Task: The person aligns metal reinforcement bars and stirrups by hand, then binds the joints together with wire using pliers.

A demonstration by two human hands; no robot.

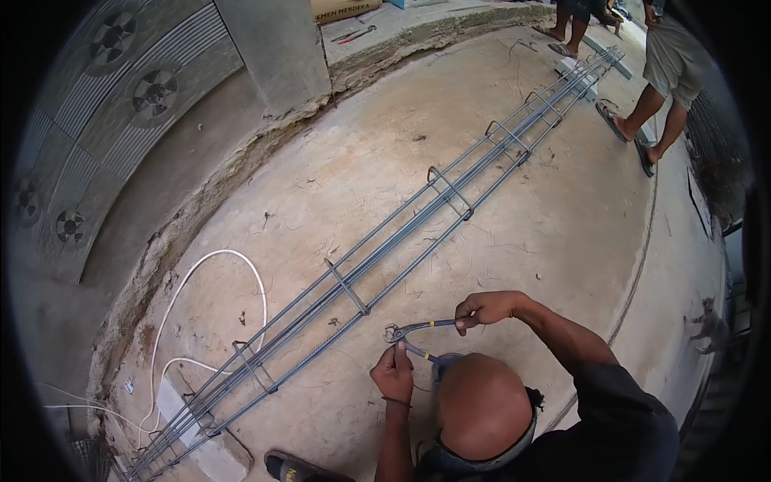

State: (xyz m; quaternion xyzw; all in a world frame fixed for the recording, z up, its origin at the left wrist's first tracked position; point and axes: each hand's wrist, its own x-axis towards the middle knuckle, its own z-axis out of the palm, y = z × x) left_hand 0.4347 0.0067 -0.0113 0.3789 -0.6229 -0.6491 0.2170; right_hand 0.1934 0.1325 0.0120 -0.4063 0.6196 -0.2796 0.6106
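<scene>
Neither of my hands shows in the head view. Close below me, a co-worker in a dark shirt (618, 426) bends forward. This person's two hands hold a pair of pincers (418, 327) with yellow bands on its spread handles. One co-worker hand (393, 373) is near the jaws, and the other co-worker hand (486, 309) grips the end of a handle. Beside the pincers, a long rebar cage (377, 249) with several square stirrups lies diagonally across the concrete floor.
Blocks (205, 434) support the cage's near end, and more blocks (577, 76) its far end. A white hose (259, 277) loops on the left. Red-handled pliers (355, 34) lie by the wall. Standing people's legs (642, 120) and a cat (708, 325) are at right.
</scene>
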